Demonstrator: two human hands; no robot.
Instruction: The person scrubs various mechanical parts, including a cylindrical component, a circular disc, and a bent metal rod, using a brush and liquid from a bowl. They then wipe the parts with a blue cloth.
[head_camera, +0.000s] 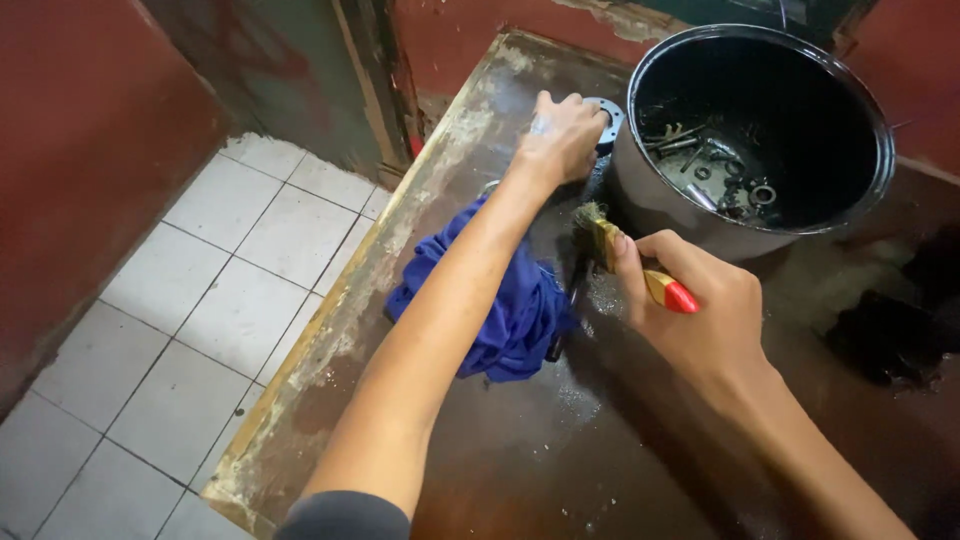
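Right hand (700, 310) fingers curled tight round a yellow-and-red paintbrush (630, 265), worn bristles angled up-left. Left hand (562, 135) fingers closed over a metal ring flange (608, 115) on the wet bench (560, 440), beside the black pot (650, 195). Blue cloth (510, 310) bunched under the forearm.

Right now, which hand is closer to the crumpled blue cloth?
Left. The left hand rests beyond the crumpled blue cloth, its forearm crossing over it; the right hand holds a brush beside it.

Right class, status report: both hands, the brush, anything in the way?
Left hand on round metal flange. Right hand grips yellow-and-red-handled paintbrush. Black metal pot and blue cloth close by.
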